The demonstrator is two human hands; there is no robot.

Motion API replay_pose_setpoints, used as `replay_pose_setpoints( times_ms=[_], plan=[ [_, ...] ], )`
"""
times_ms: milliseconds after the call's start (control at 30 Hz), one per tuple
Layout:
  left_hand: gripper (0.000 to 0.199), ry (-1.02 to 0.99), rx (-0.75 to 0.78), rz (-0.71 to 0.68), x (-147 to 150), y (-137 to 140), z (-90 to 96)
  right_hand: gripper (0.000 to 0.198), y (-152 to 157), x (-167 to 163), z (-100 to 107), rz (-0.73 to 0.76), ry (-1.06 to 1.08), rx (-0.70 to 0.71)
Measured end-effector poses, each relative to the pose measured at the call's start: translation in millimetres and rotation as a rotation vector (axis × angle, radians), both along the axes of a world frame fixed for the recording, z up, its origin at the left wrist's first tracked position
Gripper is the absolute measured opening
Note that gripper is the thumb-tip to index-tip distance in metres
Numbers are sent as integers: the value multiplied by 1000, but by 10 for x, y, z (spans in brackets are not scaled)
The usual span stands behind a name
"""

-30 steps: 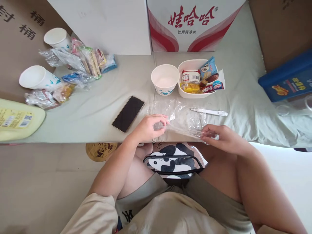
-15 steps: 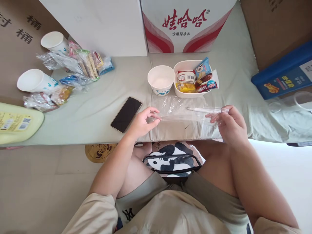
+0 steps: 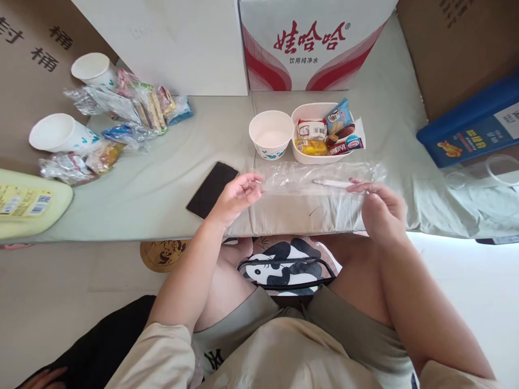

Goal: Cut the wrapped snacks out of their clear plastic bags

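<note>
A clear plastic bag (image 3: 284, 178) stretches between my two hands over the front of the cloth-covered table. At its left end my left hand (image 3: 239, 197) has its fingers curled and pinched on the plastic. My right hand (image 3: 383, 210) grips the other end, thumb against fingers. A slim white stick-like piece (image 3: 330, 184) lies at the bag, its right end near my right fingertips; I cannot tell its kind. Beyond the bag stand a white paper bowl (image 3: 271, 132) and an oblong white tub (image 3: 322, 158) of wrapped snacks. A dark-screened phone (image 3: 208, 192) lies beside my left hand.
Paper cups (image 3: 60, 132) and wrapped snacks (image 3: 141, 105) sit at the left, near a pale yellow jug (image 3: 32, 208). Cartons (image 3: 300, 48) line the back. A blue package (image 3: 466, 129) is at the right. Another person's hand (image 3: 44, 378) shows at lower left.
The bag has spread out wider and its right part has risen away from me. My left fingers have closed more. Another person's hand and dark clothing have come into view at lower left.
</note>
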State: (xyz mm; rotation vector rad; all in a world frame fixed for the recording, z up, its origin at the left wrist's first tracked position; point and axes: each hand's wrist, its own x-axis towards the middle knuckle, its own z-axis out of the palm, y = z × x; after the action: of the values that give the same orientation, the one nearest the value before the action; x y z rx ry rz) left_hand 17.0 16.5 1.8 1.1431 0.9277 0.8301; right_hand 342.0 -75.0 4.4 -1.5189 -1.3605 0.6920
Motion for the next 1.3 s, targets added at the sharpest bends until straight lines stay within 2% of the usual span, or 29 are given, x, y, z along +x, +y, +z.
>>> replay_pose_setpoints(
  times_ms=[67,167,267,400,600,867,967,1067,1200,1300],
  plan=[
    [42,123,7,-66,-20,-11,2,27,5,-66,14,-74,44,51],
    [39,204,68,-98,-28,-10,-9,15,25,-147,25,-166,55,-1],
    [42,84,67,-27,17,4,-26,9,59,-173,15,-223,100,-33],
    [53,-71,-32,107,178,-6,-12,8,126,-186,-8,-306,139,-31],
    [56,-34,-71,221,344,-45,18,12,234,-290,-27,-264,180,-85],
    [57,-177,16,327,195,59,31,11,249,-321,-37,-275,151,-127],
    [67,-199,-88,269,151,21,46,8,234,-306,-44,-292,156,-120],
    [76,-129,-219,157,133,-64,39,6,230,-293,-48,-308,154,-114],
    [55,6,-286,124,118,-115,21,4,239,-294,-46,-325,194,-118],
    [45,-63,-380,162,124,-60,36,2,243,-311,-44,-321,220,-133]
  ],
)
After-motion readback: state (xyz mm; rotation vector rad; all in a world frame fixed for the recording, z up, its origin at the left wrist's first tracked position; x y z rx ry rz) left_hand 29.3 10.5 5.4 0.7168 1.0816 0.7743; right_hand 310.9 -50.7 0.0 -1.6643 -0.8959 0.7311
